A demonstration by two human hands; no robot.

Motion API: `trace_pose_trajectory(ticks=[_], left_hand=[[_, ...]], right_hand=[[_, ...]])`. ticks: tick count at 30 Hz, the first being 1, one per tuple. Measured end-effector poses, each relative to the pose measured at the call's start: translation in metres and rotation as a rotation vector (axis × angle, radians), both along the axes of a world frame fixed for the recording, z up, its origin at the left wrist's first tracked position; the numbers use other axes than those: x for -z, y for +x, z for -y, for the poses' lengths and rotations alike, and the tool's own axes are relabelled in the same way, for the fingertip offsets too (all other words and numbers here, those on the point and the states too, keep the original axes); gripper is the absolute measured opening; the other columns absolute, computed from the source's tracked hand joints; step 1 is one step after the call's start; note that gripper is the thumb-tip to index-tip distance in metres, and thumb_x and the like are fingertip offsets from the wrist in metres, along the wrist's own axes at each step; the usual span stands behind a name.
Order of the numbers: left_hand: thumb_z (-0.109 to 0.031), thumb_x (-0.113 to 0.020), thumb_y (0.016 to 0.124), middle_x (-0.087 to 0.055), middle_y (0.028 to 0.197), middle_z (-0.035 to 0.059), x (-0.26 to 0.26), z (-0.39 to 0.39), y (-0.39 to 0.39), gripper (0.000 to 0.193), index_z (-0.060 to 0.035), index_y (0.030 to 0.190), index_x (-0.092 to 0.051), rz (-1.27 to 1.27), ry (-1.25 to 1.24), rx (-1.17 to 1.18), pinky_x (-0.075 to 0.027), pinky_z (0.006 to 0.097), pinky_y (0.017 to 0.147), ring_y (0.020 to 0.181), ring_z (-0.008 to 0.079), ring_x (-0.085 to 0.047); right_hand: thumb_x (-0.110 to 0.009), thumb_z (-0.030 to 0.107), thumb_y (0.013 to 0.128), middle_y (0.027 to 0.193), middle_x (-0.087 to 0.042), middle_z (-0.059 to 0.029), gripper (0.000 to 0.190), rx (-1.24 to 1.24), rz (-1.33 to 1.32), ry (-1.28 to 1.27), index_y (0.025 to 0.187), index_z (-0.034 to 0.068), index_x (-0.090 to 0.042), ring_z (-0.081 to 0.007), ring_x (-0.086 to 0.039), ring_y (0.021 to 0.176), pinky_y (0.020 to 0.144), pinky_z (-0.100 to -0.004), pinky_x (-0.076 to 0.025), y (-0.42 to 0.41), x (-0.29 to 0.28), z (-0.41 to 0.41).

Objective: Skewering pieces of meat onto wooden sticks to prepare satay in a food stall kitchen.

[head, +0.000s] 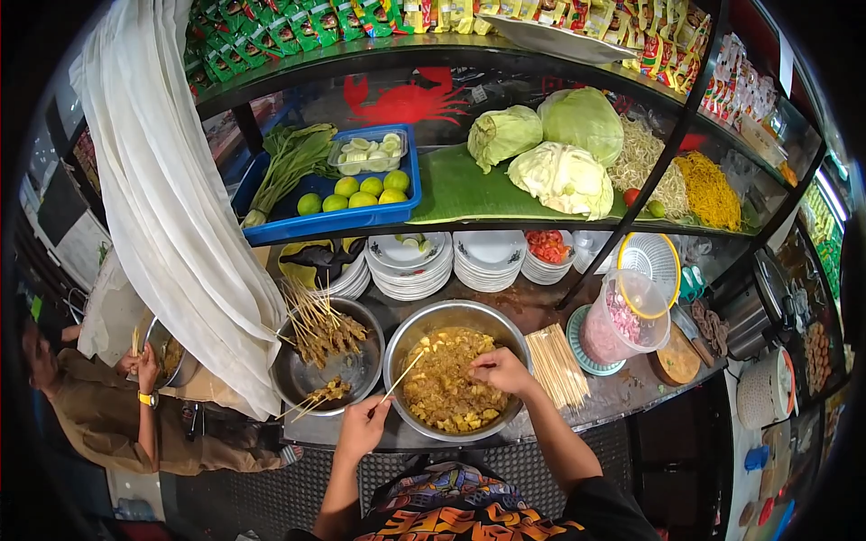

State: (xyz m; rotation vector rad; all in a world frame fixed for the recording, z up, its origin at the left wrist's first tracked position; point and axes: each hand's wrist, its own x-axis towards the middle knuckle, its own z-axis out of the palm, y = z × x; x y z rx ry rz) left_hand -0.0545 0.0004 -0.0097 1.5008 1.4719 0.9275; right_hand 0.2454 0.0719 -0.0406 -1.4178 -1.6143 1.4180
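Observation:
My left hand [363, 425] grips the lower end of a bamboo skewer [406, 376], whose upper end reaches over a steel bowl [396, 399] of marinated meat pieces [452, 395]. At the meat's right side is my right hand [504, 370], fingertips bent together; whether a piece is between them cannot be told. Left of the bowl, a metal pan [291, 365] holds a pile of skewered meat [335, 338] and a few more skewers with meat [328, 391] near its front. Bare bamboo skewers [556, 365] lie bundled right of the bowl.
Stacked plates [409, 277] line the counter's back under a shelf with a blue tray [325, 222] and cabbages [565, 179]. At right stand a plastic tub of chopped onion [619, 324], a knife [695, 336] and a round board [678, 358]. Beyond a white curtain [169, 203], another person [101, 412] holds skewers.

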Motion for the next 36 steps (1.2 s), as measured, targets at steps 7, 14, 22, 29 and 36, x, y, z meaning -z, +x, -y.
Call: trace_pose_trajectory(ticks=[7, 14, 22, 29, 36], left_hand=[[-0.014, -0.057, 0.089, -0.046, 0.055, -0.0019, -0.005, 0.000, 0.012, 0.019, 0.0010, 0.096, -0.066, -0.007, -0.033, 0.029, -0.031, 0.0235, 0.046, 0.053, 0.0043, -0.037], [-0.015, -0.057, 0.089, -0.048, 0.057, -0.0004, 0.000, -0.003, 0.014, 0.020, 0.0009, 0.097, -0.066, -0.024, -0.016, 0.032, -0.033, 0.0236, 0.048, 0.054, 0.0050, -0.039], [-0.016, -0.058, 0.088, -0.050, 0.058, 0.0006, 0.010, 0.003, 0.018, 0.020, -0.0006, 0.097, -0.066, 0.021, -0.006, 0.028, -0.035, 0.0234, 0.049, 0.055, 0.0051, -0.040], [-0.017, -0.057, 0.089, -0.051, 0.060, 0.0025, 0.009, 0.009, 0.029, 0.021, 0.0001, 0.098, -0.065, 0.027, -0.070, 0.058, -0.038, 0.0245, 0.052, 0.058, 0.0062, -0.042], [-0.020, -0.053, 0.091, -0.049, 0.060, 0.0083, -0.009, 0.015, 0.038, 0.024, 0.0007, 0.099, -0.064, -0.019, -0.069, 0.052, -0.040, 0.0252, 0.054, 0.057, 0.0079, -0.043]], right_hand=[[-0.063, 0.001, 0.079, 0.083, -0.066, -0.0128, 0.022, 0.245, -0.611, -0.375, 0.100, -0.004, -0.060, -0.0155, -0.061, 0.066, 0.062, -0.0259, -0.048, 0.000, -0.018, -0.002], [-0.063, -0.002, 0.078, 0.082, -0.064, -0.0121, 0.019, 0.283, -0.603, -0.313, 0.095, -0.004, -0.057, -0.0158, -0.060, 0.068, 0.061, -0.0254, -0.047, -0.007, -0.013, -0.003], [-0.063, 0.000, 0.079, 0.083, -0.064, -0.0124, 0.016, 0.440, -0.966, -0.382, 0.092, 0.004, -0.055, -0.0162, -0.060, 0.068, 0.062, -0.0270, -0.046, -0.031, -0.028, 0.005], [-0.061, 0.005, 0.082, 0.093, -0.065, -0.0152, 0.009, 0.485, -1.068, -0.442, 0.087, 0.010, -0.057, -0.0196, -0.063, 0.074, 0.069, -0.0301, -0.047, -0.047, -0.038, 0.006], [-0.066, 0.012, 0.080, 0.088, -0.065, -0.0056, 0.011, 0.480, -0.951, -0.460, 0.088, 0.009, -0.058, -0.0108, -0.054, 0.073, 0.065, -0.0277, -0.040, -0.051, -0.041, 0.012]])
